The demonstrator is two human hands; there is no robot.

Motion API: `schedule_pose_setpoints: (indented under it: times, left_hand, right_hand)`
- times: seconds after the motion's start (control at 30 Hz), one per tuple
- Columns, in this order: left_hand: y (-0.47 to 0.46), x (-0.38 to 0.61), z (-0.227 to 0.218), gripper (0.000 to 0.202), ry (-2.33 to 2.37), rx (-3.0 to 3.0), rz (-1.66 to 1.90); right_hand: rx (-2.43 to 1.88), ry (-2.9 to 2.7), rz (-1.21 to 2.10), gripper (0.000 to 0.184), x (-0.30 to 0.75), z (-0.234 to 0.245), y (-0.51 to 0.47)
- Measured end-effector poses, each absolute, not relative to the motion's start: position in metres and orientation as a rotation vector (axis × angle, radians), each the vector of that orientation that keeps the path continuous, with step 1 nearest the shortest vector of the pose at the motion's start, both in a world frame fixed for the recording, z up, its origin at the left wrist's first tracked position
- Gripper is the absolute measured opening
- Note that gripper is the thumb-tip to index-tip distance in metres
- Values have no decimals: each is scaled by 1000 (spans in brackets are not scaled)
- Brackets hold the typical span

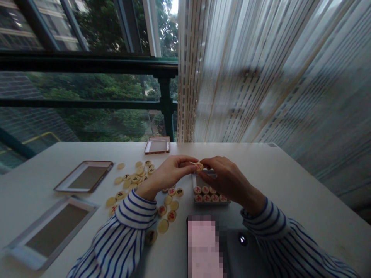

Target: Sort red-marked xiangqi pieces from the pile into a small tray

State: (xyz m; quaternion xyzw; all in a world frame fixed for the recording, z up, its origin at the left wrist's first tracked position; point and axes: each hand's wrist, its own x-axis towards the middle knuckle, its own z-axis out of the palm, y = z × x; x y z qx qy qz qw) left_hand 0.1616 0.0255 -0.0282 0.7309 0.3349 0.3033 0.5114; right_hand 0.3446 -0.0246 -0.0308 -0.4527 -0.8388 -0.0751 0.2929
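A round xiangqi piece with a red character (198, 166) is held up between the fingertips of both hands. My left hand (171, 170) pinches it from the left, and my right hand (224, 175) grips its right side. Below my right hand lies a shallow white box (211, 203) with red-marked pieces (206, 197) set in rows at its near end; my hand hides part of it. Loose xiangqi pieces (140, 170), some face down and some with black or red characters, are scattered to the left, partly behind my left forearm.
Two brown-rimmed trays (84, 176) (157, 144) and a larger white tray (55, 231) lie on the white table (261, 166). Near the front edge are a phone with a blurred screen (203, 247) and a dark grey device (246, 258). A curtain (232, 77) and window railing stand behind.
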Motion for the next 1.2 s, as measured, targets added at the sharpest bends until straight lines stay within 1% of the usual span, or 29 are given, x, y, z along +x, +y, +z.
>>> schedule_pose_setpoints:
  times: [0.43, 0.63, 0.77, 1.1, 1.2]
  left_hand:
    - [26, 162, -28, 19, 881, 1751, 730]
    - [30, 161, -33, 26, 818, 1795, 758]
    - [30, 162, -36, 27, 809, 1783, 751]
    - [19, 172, -25, 15, 936, 1694, 767]
    - [18, 174, -27, 15, 947, 1672, 759]
  right_hand:
    - [-1203, -2275, -173, 22, 347, -28, -26]
    - [-1208, -2311, -194, 22, 349, -28, -25]
    - [-1214, -2317, -178, 23, 350, -28, -24]
    - [-1245, -2348, -148, 23, 355, -25, -23]
    - [-1258, -2379, -143, 24, 357, -24, -23]
